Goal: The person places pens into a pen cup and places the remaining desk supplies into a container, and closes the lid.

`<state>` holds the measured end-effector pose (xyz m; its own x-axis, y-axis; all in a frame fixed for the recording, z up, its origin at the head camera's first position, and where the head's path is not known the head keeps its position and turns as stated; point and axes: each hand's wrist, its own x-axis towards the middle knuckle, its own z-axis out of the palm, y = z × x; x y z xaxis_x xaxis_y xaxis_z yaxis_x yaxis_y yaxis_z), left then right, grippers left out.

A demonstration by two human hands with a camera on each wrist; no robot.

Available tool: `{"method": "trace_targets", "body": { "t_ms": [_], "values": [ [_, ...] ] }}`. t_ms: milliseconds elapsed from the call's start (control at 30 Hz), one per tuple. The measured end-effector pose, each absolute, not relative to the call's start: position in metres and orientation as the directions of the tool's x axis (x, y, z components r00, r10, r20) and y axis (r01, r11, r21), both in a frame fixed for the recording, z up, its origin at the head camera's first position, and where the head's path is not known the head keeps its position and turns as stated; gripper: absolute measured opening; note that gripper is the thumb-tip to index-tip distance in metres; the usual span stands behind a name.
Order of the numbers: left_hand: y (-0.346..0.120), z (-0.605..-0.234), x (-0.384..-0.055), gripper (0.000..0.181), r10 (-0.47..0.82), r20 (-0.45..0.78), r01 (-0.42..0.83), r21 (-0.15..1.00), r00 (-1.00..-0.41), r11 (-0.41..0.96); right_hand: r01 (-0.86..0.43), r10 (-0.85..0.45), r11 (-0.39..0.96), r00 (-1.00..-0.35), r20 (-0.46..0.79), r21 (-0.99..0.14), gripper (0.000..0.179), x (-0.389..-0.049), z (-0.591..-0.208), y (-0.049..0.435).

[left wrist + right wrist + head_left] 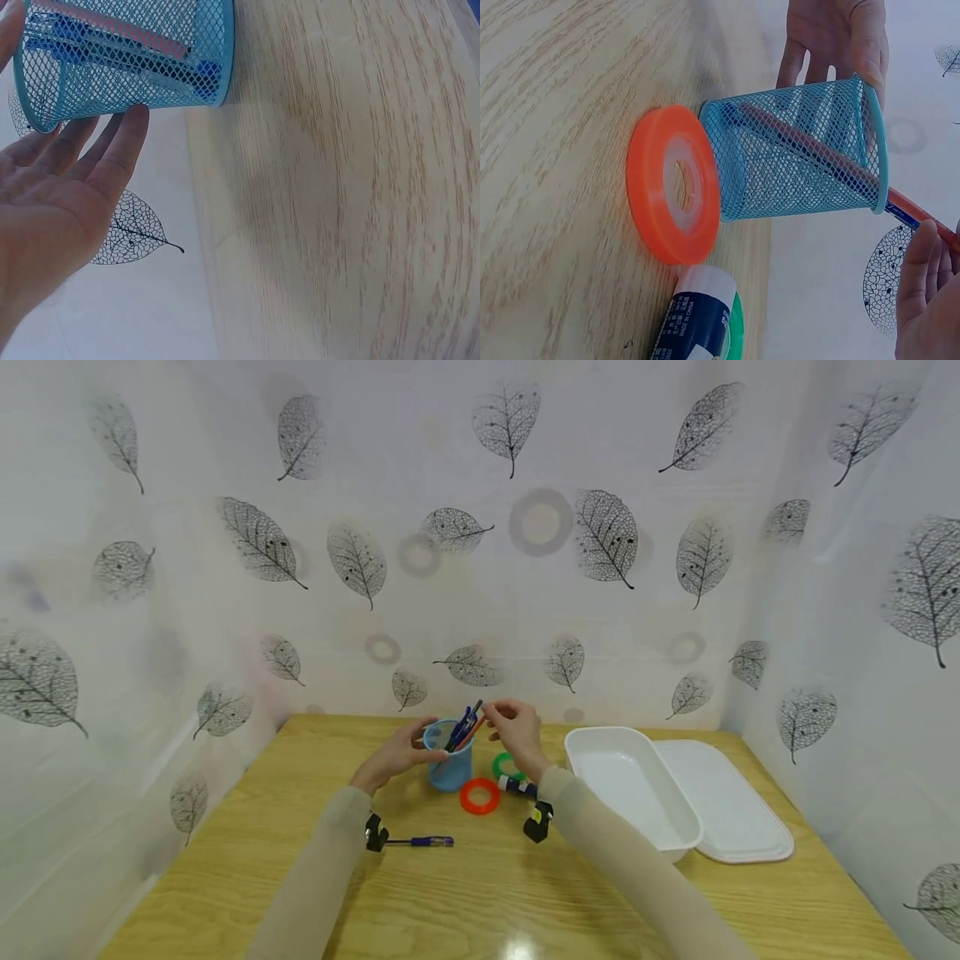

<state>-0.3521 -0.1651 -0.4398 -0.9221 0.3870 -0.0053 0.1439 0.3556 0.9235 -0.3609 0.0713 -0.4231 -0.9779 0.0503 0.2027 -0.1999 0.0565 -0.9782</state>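
A light blue mesh pen holder (452, 774) stands upright at the back of the table, with several blue and dark pens (461, 727) leaning in it. My left hand (396, 754) holds it from the left side, thumb at the rim and fingers along the mesh in the left wrist view. On the other side, my right hand (519, 732) pinches the upper end of a red pencil (904, 206), whose lower part is inside the holder. Beside the holder lie an orange tape roll (646, 191), a green tape roll (506, 767) and a dark blue glue stick (694, 319) with a white cap.
A blue pen (432, 842) lies on the wooden table (465, 902) in front, partly behind the left wrist's camera. To the right is a white plastic box (626, 772), with a white lid (738, 810) beside it. A leaf-patterned curtain (465, 593) encloses the back and sides.
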Motion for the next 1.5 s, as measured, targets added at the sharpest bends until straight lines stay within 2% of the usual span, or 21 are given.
{"method": "trace_targets", "body": {
  "t_ms": [333, 633, 1100, 1500],
  "values": [
    [-0.1655, -0.4386, -0.3505, 0.077, 0.395, -0.015, 0.14, 0.922, -0.919, 0.36, -0.213, 0.043, 0.069, -0.975, 0.217, -0.974, 0.021, -0.3654, -0.4276, 0.0688],
    [-0.1645, -0.4375, -0.3528, 0.072, 0.406, -0.006, 0.15, 0.925, -0.914, 0.35, -0.192, 0.003, 0.068, -0.981, 0.192, -0.979, 0.025, -0.3657, -0.4254, 0.0699],
    [-0.1658, -0.4377, -0.3528, 0.079, 0.41, -0.004, 0.152, 0.925, -0.912, 0.348, -0.178, -0.017, 0.072, -0.984, 0.177, -0.981, 0.022, -0.3689, -0.4263, 0.0713],
    [-0.1668, -0.4403, -0.3534, 0.078, 0.399, -0.012, 0.142, 0.925, -0.917, 0.353, -0.174, -0.02, 0.068, -0.985, 0.173, -0.982, 0.028, -0.3681, -0.4303, 0.0715]
  ]
}}
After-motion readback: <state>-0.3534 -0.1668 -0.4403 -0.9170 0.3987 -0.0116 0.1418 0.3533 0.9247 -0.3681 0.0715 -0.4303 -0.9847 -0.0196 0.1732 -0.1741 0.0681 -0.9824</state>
